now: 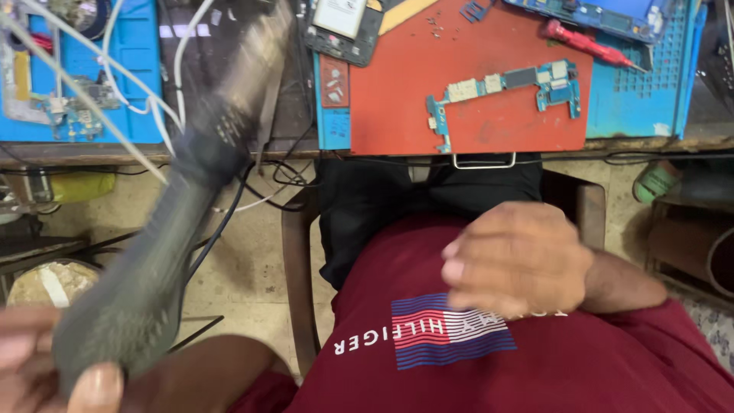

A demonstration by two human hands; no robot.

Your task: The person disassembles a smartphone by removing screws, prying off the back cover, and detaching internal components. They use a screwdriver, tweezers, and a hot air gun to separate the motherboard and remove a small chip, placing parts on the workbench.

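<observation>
Down at the lower left, closest to the lens, the left hand (46, 367) is wrapped around the butt of a long dark grey, dusty handheld tool (164, 222), thumb pressed on its end; the tool slants up and away toward the counter (229, 149), its far end blurred over the dark strip between the mats. Right hand (516, 260) hangs in front of the maroon shirt (535, 367), fingers curled loosely inward, holding nothing, well apart from the tool. Up on the counter, a flat orange-red work mat (405, 92) carries a bare blue-green phone circuit board (505, 92). Just beside the mat's upper left corner lies an opened dark phone frame (340, 30). A red-handled screwdriver (585, 44) rests at the mat's upper right, on the blue silicone mat (642, 99). White cables (115, 99) cross another blue mat (130, 61) at left. A wooden chair frame (300, 268) shows below.
</observation>
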